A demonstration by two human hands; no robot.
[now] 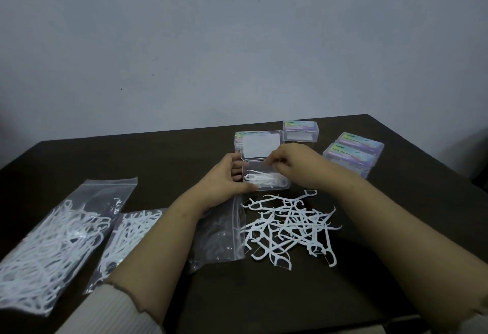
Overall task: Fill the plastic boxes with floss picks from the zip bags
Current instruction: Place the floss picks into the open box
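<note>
Table [79,159], dark brown, filling the lower half of the frame; plain pale grey wall behind, across the whole upper half. Left hand [224,178] at centre frame, fingers curled round the left side of the open plastic box [265,179], thumb along its near left corner, gripping it. Right hand [298,164] just right of centre, over the box's right half, fingers [277,166] drawn narrowly together at the tips, reaching down into the box; cannot tell for sure whether a pick sits pinched between them. Inside the box, directly under and just left of those fingertips, a small bundle of white floss picks [261,179] lying flat. Box lid [260,146] standing up behind, hinged at the far edge, touching the back of the right hand's fingertips. Loose heap of floss picks [287,225] on the bare table just below the box, lower centre-right, between the two forearms. Emptied zip bag [219,233], clear, lying just left of the heap, partly under the left forearm. Two full zip bags further left: one [126,238] beside the left forearm, a larger one [58,241] at the lower left edge of the frame. Closed boxes at upper right of the table: one [301,131] behind the lid, two [352,159] side by side, well apart from the hands. Cream ribbed sleeve [111,312] at the bottom left.
</note>
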